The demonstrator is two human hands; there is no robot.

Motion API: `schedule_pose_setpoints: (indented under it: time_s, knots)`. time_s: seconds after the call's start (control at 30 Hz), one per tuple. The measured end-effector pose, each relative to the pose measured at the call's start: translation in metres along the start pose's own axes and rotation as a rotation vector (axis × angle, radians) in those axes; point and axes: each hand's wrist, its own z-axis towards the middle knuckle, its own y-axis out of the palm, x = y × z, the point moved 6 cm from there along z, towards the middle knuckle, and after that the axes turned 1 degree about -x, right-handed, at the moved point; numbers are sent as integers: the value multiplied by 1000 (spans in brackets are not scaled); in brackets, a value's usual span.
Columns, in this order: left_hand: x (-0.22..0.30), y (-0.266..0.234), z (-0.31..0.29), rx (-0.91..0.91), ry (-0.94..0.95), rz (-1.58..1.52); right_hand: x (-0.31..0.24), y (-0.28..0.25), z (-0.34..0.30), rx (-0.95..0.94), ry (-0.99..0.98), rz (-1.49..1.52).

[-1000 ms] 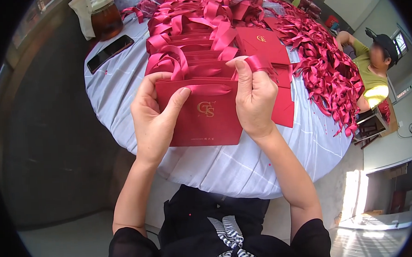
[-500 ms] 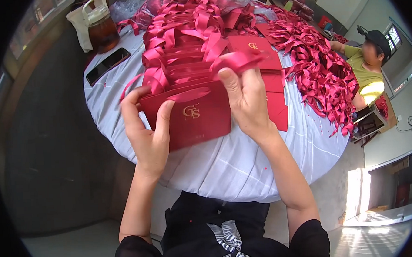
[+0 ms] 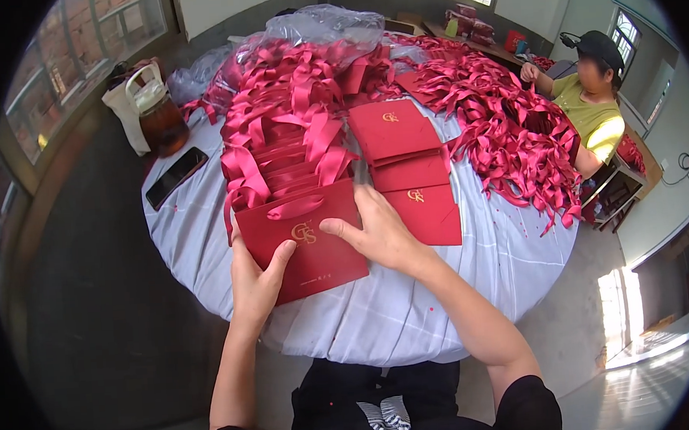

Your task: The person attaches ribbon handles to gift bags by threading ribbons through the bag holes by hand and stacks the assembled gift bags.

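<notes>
Red gift bag (image 3: 323,261) tilted, frame centre; left hand (image 3: 256,286) pinches its left edge; right hand (image 3: 384,232) at its right edge, thumb over the front, fingertips hidden; whether gripping, I cannot tell.

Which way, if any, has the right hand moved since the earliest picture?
Yes: the right hand has moved toward the near side and slightly left, judged against the flat red bags.

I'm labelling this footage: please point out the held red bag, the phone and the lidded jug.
Held red bag (image 3: 315,256): head view, on its front panel.
Phone (image 3: 177,178): head view, on its dark screen.
Lidded jug (image 3: 164,126): head view, on its amber body.
</notes>
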Motion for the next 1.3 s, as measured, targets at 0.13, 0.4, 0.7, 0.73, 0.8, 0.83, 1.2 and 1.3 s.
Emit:
schedule_pose_setpoints:
  time_s: [0.13,0.4,0.7,0.73,0.8,0.83,1.2,1.3]
  knots:
    - [11,-2,27,85,143,31,-3,-3,9,134,4,-5]
    - [-22,-2,40,155,113,101,9,4,17,199,-60,2]
    - [-2,-11,15,72,2,-45,0,-8,10,146,13,-62]
    - [-4,-13,13,67,4,-75,-1,-12,9,120,54,-58]
    - [-4,-14,9,67,3,-132,-1,-15,9,145,29,-80]
    - [-3,-11,8,60,10,-129,2,-16,8,137,37,-59]
    - [-8,-10,6,31,-11,69,3,-5,-3,163,65,10]
    - [-13,-16,8,49,14,322,5,-1,-3,160,100,9]
